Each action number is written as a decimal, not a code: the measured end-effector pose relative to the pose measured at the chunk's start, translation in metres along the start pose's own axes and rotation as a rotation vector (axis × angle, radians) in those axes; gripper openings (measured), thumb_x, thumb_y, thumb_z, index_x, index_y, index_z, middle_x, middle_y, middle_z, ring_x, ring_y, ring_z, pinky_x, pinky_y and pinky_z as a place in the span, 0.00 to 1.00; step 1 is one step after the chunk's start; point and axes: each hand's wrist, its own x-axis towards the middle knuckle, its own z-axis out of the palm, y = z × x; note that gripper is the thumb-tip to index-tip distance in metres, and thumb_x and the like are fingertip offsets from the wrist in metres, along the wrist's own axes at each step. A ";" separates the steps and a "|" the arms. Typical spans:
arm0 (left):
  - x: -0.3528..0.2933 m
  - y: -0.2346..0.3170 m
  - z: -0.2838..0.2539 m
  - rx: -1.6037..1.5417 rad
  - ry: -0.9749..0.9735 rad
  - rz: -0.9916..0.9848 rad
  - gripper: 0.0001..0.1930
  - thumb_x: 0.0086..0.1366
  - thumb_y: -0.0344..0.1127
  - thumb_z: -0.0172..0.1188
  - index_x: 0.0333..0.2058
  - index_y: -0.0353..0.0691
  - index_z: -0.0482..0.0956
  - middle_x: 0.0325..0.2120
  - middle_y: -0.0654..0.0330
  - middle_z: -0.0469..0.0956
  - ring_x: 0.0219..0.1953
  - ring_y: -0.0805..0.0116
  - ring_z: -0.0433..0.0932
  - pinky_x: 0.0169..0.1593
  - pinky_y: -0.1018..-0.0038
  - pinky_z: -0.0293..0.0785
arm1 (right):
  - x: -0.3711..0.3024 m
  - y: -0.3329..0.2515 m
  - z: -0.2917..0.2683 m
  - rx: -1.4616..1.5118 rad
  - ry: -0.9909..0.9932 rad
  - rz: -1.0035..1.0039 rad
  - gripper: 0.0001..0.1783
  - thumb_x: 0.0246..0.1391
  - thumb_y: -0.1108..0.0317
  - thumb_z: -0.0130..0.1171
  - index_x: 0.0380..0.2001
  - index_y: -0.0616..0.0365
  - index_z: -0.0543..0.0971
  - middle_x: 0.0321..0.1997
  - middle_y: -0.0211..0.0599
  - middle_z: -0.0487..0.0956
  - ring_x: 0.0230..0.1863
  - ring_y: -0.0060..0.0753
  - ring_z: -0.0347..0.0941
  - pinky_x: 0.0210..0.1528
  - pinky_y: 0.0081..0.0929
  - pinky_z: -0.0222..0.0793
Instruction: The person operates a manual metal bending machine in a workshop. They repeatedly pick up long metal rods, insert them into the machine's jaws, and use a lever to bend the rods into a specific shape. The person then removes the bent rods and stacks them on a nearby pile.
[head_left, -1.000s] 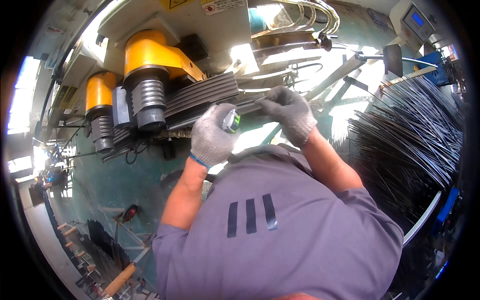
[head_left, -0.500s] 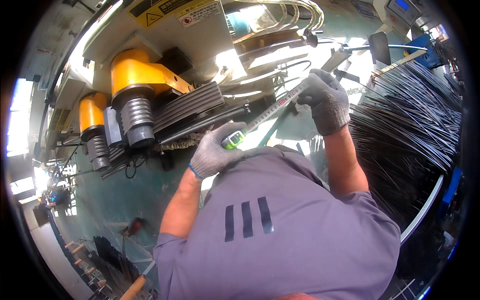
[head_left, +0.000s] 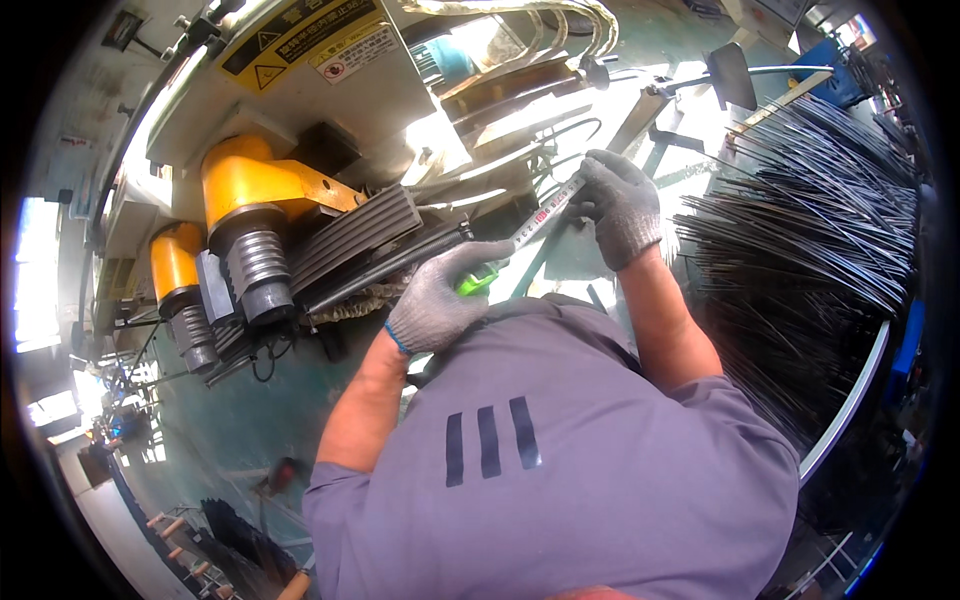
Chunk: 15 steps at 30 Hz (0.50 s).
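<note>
Wrapped in a grey knit glove, my left hand (head_left: 432, 305) is closed around a tape measure, whose green case (head_left: 478, 281) shows only in part between thumb and fingers. A pale blade (head_left: 546, 212) with printed marks runs from it up and to the right. My right hand (head_left: 624, 212), gloved alike, pinches the far stretch of the blade; the tip is hidden by its fingers. Both hands are held in front of my body, above the machine's near side.
At left stands a machine with orange arms (head_left: 240, 180) and ribbed metal cylinders (head_left: 262, 260). A grooved metal block (head_left: 355, 238) lies beside them. Large bundles of thin dark rods (head_left: 800, 220) fill the right, behind a curved pale rail (head_left: 850, 400). Cables (head_left: 590, 20) hang at the top.
My hands have come closer together, and less blade shows between them. The left fingers now cover more of the green case. The whole view has shifted slightly.
</note>
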 end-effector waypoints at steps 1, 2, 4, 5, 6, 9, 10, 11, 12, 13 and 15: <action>0.003 -0.004 -0.001 0.083 0.010 0.039 0.31 0.53 0.17 0.62 0.59 0.34 0.84 0.55 0.54 0.86 0.59 0.66 0.82 0.67 0.68 0.75 | 0.004 -0.001 -0.004 -0.002 0.017 -0.011 0.20 0.66 0.68 0.72 0.55 0.68 0.81 0.39 0.41 0.85 0.29 0.30 0.84 0.30 0.28 0.87; 0.006 -0.014 -0.003 0.166 0.023 0.077 0.29 0.52 0.17 0.62 0.56 0.34 0.85 0.53 0.53 0.86 0.58 0.65 0.83 0.67 0.68 0.75 | 0.010 -0.005 -0.009 0.011 0.034 -0.041 0.20 0.66 0.68 0.72 0.55 0.68 0.81 0.39 0.40 0.85 0.28 0.31 0.84 0.30 0.28 0.87; 0.005 -0.027 -0.006 0.246 0.069 0.106 0.26 0.51 0.17 0.61 0.51 0.33 0.86 0.50 0.53 0.86 0.56 0.63 0.84 0.65 0.68 0.76 | 0.026 -0.014 -0.026 0.034 0.067 -0.098 0.21 0.66 0.68 0.72 0.56 0.68 0.81 0.39 0.40 0.85 0.28 0.31 0.83 0.29 0.28 0.86; 0.002 -0.031 -0.008 0.244 0.094 0.097 0.24 0.50 0.17 0.60 0.48 0.32 0.86 0.49 0.53 0.87 0.55 0.62 0.85 0.65 0.68 0.77 | 0.037 -0.028 -0.036 0.027 0.135 -0.135 0.20 0.66 0.68 0.72 0.56 0.67 0.81 0.38 0.39 0.85 0.30 0.31 0.84 0.31 0.29 0.86; -0.003 -0.033 -0.011 0.244 0.122 0.089 0.22 0.49 0.17 0.59 0.45 0.32 0.86 0.48 0.53 0.87 0.54 0.61 0.85 0.64 0.68 0.77 | 0.052 -0.044 -0.051 0.020 0.201 -0.172 0.20 0.67 0.68 0.72 0.56 0.66 0.81 0.38 0.39 0.85 0.32 0.31 0.84 0.32 0.29 0.86; -0.020 -0.034 -0.024 0.278 0.115 0.043 0.22 0.44 0.18 0.57 0.41 0.31 0.85 0.47 0.51 0.86 0.52 0.58 0.85 0.63 0.67 0.77 | 0.139 -0.079 -0.169 0.218 0.223 -0.160 0.12 0.69 0.67 0.69 0.52 0.61 0.84 0.40 0.35 0.86 0.37 0.32 0.84 0.39 0.30 0.82; -0.025 -0.034 -0.027 0.296 0.114 0.041 0.22 0.44 0.18 0.57 0.40 0.31 0.85 0.47 0.50 0.86 0.52 0.57 0.85 0.62 0.67 0.77 | 0.158 -0.091 -0.199 0.282 0.240 -0.140 0.08 0.70 0.67 0.69 0.48 0.57 0.86 0.41 0.32 0.87 0.36 0.32 0.82 0.41 0.29 0.80; -0.032 -0.035 -0.027 0.312 0.126 0.039 0.20 0.42 0.18 0.55 0.38 0.31 0.85 0.44 0.49 0.86 0.50 0.54 0.86 0.61 0.66 0.78 | 0.159 -0.097 -0.198 0.277 0.279 -0.145 0.07 0.70 0.66 0.68 0.47 0.56 0.86 0.40 0.31 0.86 0.36 0.32 0.82 0.42 0.29 0.80; -0.035 -0.034 -0.027 0.343 0.138 0.034 0.20 0.42 0.18 0.55 0.37 0.31 0.85 0.43 0.48 0.86 0.49 0.53 0.86 0.60 0.66 0.79 | 0.159 -0.103 -0.198 0.274 0.320 -0.151 0.07 0.71 0.66 0.68 0.46 0.55 0.86 0.39 0.31 0.86 0.36 0.32 0.82 0.43 0.30 0.80; -0.037 -0.032 -0.027 0.374 0.148 0.029 0.19 0.42 0.18 0.55 0.36 0.31 0.85 0.43 0.48 0.86 0.48 0.52 0.86 0.59 0.66 0.79 | 0.157 -0.096 -0.195 0.269 0.401 -0.165 0.08 0.71 0.65 0.68 0.47 0.55 0.86 0.37 0.29 0.85 0.36 0.32 0.81 0.42 0.30 0.79; -0.033 -0.027 -0.020 0.430 0.174 0.068 0.18 0.42 0.17 0.54 0.34 0.31 0.84 0.40 0.48 0.86 0.45 0.50 0.86 0.56 0.66 0.80 | 0.140 -0.067 -0.172 0.100 0.555 -0.177 0.13 0.71 0.62 0.68 0.52 0.57 0.86 0.40 0.29 0.84 0.35 0.35 0.80 0.44 0.32 0.79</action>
